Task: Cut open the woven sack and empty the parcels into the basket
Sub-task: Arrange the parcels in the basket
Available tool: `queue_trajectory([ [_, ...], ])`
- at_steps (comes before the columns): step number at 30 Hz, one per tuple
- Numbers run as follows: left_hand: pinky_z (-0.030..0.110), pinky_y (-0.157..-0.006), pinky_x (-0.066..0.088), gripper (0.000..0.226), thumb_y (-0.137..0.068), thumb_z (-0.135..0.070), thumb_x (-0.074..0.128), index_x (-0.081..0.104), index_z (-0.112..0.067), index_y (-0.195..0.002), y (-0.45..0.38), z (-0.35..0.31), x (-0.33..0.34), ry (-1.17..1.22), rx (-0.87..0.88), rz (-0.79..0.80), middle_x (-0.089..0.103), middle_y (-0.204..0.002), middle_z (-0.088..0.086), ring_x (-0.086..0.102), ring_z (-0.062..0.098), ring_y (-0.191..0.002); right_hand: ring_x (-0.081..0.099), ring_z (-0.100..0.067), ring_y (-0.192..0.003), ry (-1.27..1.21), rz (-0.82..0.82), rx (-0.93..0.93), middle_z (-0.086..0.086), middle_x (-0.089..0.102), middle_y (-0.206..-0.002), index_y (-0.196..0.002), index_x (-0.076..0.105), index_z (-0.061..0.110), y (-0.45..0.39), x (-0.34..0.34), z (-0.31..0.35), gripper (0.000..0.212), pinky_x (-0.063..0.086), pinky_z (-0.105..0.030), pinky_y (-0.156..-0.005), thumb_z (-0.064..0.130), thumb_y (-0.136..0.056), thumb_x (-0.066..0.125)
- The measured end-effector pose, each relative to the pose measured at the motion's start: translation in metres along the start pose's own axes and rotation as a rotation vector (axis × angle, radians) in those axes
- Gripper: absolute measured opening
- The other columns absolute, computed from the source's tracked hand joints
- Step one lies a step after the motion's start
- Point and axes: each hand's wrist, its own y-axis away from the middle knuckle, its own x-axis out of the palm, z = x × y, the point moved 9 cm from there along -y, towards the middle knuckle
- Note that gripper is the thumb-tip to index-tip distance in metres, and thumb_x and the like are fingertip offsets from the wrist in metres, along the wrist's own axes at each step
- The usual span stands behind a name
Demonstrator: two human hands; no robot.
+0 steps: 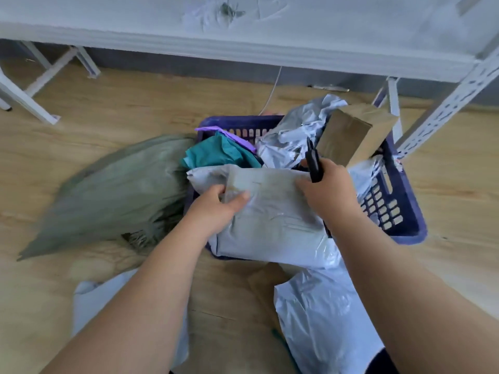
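A purple plastic basket (397, 211) stands on the wooden floor, heaped with parcels: a teal bag (216, 153), grey plastic mailers (294, 133) and a brown cardboard box (348, 136). Across its near rim lies a large grey parcel (272, 225). My left hand (218, 206) grips its upper left part. My right hand (326, 190) presses on its right side while holding a black cutter (313, 163) that points upward. The grey-green woven sack (108, 195) lies flattened to the left of the basket, its frayed cut edge near my left forearm.
Two more grey mailers lie on the floor, one near right (324, 319) and one near left (91, 300). A white metal shelf (243, 25) spans the back, with a perforated upright (448, 103) right of the basket. White frame legs (35, 85) stand at the far left.
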Motion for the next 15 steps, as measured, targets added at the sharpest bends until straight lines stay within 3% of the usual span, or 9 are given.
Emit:
queue_trajectory([
  [2,0.042,-0.099,0.046,0.063,-0.08,-0.061,0.061,0.052,-0.027,-0.132,-0.004,-0.009,0.01,-0.04,0.038,-0.004,0.059,-0.127,-0.005,0.056,0.02,-0.114,0.052,-0.023,-0.08,0.077,-0.006,-0.003,-0.01,0.058,-0.109,-0.113,0.059,0.023,-0.002,0.0,-0.014,0.029,0.038,-0.03,-0.06,0.02,-0.084,0.057],
  [4,0.04,-0.099,0.045,0.06,-0.082,-0.056,0.062,0.052,-0.026,-0.133,-0.008,-0.013,0.022,-0.03,0.062,-0.036,0.059,-0.128,-0.004,0.056,0.02,-0.114,0.048,-0.023,-0.084,0.115,-0.003,0.026,-0.009,0.057,-0.113,-0.124,0.054,0.027,-0.005,-0.005,-0.03,0.038,0.036,-0.029,-0.067,0.025,-0.086,0.056],
  [8,0.036,-0.092,0.048,0.047,-0.083,-0.047,0.067,0.059,-0.022,-0.122,0.001,-0.022,0.045,0.086,0.086,-0.088,0.064,-0.116,-0.003,0.059,0.018,-0.105,0.06,-0.029,-0.09,0.061,0.025,0.096,-0.004,0.063,-0.106,-0.121,0.057,0.023,-0.01,-0.029,-0.047,0.037,0.051,-0.039,-0.078,0.025,-0.084,0.056],
  [11,0.035,-0.083,0.053,0.028,-0.084,-0.037,0.07,0.062,-0.028,-0.108,0.001,-0.056,0.072,0.209,0.162,-0.064,0.065,-0.102,-0.011,0.064,0.016,-0.098,0.064,-0.033,-0.096,-0.059,0.015,0.05,-0.006,0.065,-0.103,-0.118,0.06,0.02,-0.016,-0.048,-0.037,0.035,0.053,-0.046,-0.086,0.023,-0.084,0.059],
  [15,0.041,-0.093,0.051,0.045,-0.087,-0.029,0.068,0.054,-0.019,-0.128,-0.012,-0.085,0.1,0.183,0.219,-0.15,0.065,-0.117,0.0,0.063,0.02,-0.104,0.063,-0.027,-0.095,-0.009,0.034,-0.049,-0.004,0.066,-0.102,-0.121,0.06,0.021,-0.02,-0.069,-0.032,0.035,0.052,-0.039,-0.086,0.022,-0.087,0.057],
])
